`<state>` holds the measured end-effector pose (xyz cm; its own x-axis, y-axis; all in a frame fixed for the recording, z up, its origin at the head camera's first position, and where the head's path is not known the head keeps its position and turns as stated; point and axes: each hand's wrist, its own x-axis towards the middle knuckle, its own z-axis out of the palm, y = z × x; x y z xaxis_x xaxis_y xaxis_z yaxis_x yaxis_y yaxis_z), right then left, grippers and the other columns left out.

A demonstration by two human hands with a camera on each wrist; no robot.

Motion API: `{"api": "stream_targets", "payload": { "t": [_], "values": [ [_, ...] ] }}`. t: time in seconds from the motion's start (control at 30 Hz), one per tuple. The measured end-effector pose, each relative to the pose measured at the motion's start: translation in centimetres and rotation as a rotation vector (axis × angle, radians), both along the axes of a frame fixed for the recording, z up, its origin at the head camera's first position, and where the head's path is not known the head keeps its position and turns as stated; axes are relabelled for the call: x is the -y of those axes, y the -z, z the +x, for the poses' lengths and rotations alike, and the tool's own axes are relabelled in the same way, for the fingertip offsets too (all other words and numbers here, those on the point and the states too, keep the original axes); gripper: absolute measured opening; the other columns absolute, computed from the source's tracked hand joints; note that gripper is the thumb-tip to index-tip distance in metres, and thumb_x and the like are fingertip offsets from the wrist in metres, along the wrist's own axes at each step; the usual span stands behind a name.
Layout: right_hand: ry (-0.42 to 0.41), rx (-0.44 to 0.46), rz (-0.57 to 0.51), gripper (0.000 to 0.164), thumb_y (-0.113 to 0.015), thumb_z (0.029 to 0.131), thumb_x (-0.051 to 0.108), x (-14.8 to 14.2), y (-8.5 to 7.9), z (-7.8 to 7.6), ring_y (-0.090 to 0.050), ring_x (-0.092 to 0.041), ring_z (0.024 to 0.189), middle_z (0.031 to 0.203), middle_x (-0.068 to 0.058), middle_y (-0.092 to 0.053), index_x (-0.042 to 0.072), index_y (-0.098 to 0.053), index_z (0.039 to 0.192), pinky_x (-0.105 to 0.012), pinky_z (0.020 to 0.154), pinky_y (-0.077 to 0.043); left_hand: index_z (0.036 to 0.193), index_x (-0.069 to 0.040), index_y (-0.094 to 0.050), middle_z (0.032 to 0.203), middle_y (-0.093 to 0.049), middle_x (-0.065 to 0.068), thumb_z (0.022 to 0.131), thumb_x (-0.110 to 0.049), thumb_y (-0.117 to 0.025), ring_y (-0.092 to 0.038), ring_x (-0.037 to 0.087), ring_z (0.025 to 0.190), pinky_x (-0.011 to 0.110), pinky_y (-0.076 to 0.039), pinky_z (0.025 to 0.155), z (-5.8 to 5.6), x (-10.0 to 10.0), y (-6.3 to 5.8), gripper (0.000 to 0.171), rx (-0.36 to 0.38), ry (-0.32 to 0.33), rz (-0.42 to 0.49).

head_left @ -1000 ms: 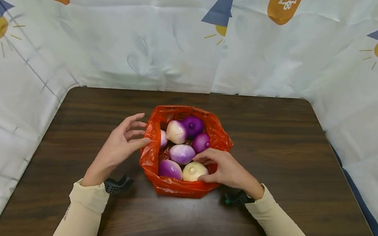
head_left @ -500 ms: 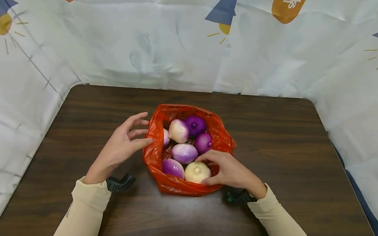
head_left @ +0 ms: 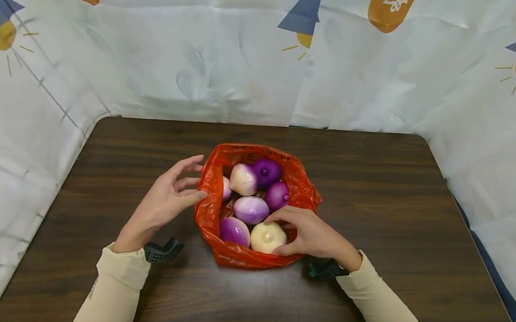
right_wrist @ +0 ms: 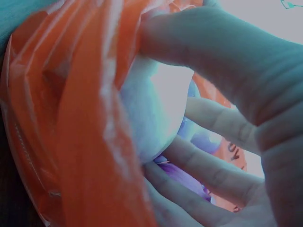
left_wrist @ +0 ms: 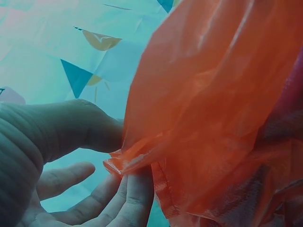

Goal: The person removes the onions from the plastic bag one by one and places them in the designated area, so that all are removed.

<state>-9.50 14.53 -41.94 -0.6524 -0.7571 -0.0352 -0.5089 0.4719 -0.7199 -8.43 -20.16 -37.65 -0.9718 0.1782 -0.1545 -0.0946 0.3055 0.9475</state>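
An orange-red plastic bag [head_left: 208, 218] stands on the table with its mouth wide open and rim rolled outward. Several peeled onions lie inside, mostly purple, such as the pale purple onion [head_left: 251, 210] in the middle. My left hand [head_left: 163, 201] pinches a fold of the bag's left rim between thumb and fingers, as the left wrist view shows. Reaching over the near right rim, my right hand [head_left: 314, 233] grips a white onion [head_left: 265, 238], thumb on its near side and index finger on its far side. In the right wrist view the bag wall partly covers this white onion [right_wrist: 158, 104].
The dark wood-grain table [head_left: 376, 193] extends around the bag on all sides. Behind it and at both sides hangs a pale printed cloth [head_left: 230, 65]. A black wrist camera mount [head_left: 163, 250] sits at the left wrist, and a similar mount [head_left: 324, 269] at the right.
The white onion has shifted slightly toward the bag's near rim, with the right index finger now further over it. My left hand stays at the left rim.
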Motion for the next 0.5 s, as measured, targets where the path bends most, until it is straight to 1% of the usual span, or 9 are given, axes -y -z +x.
{"api": "stream_targets", "payload": {
  "t": [0.13, 0.23, 0.4, 0.5],
  "values": [
    [-0.008, -0.021, -0.012, 0.052, -0.088, 0.082, 0.04, -0.1, -0.2, 0.0, -0.063, -0.011, 0.113, 0.127, 0.007, -0.069, 0.024, -0.067, 0.127, -0.032, 0.097, -0.056, 0.16, -0.028, -0.036, 0.152, -0.046, 0.01, 0.094, -0.021, -0.077, -0.059, 0.029, 0.135, 0.022, -0.06, 0.093, 0.0, 0.1, 0.0, 0.078, -0.006, -0.001, 0.0],
    [-0.006, -0.033, -0.027, 0.053, -0.089, 0.081, 0.041, -0.2, -0.5, 0.0, -0.063, -0.01, 0.111, 0.126, 0.007, -0.069, 0.024, -0.068, 0.126, -0.031, 0.095, -0.057, 0.16, -0.026, -0.036, 0.152, -0.046, 0.01, 0.094, -0.02, -0.077, -0.06, 0.025, 0.132, 0.02, -0.059, 0.092, 0.0, 0.1, 0.0, 0.078, -0.016, 0.0, 0.007],
    [0.028, -0.04, -0.049, 0.053, -0.09, 0.079, 0.04, -0.5, -1.0, 0.1, -0.062, -0.01, 0.113, 0.126, 0.008, -0.069, 0.026, -0.069, 0.126, -0.03, 0.096, -0.057, 0.16, -0.024, -0.036, 0.154, -0.046, 0.01, 0.095, -0.019, -0.076, -0.061, 0.017, 0.129, 0.018, -0.058, 0.091, 0.1, 0.2, 0.0, 0.077, -0.027, 0.005, 0.018],
    [0.055, -0.055, -0.068, 0.054, -0.092, 0.077, 0.04, -0.6, -1.2, 0.0, -0.062, -0.009, 0.115, 0.127, 0.01, -0.068, 0.027, -0.069, 0.125, -0.03, 0.098, -0.056, 0.16, -0.024, -0.036, 0.156, -0.046, 0.009, 0.095, -0.019, -0.076, -0.06, 0.018, 0.13, 0.017, -0.058, 0.091, 0.1, 0.3, -0.1, 0.077, -0.027, 0.01, 0.022]
  ]
}}
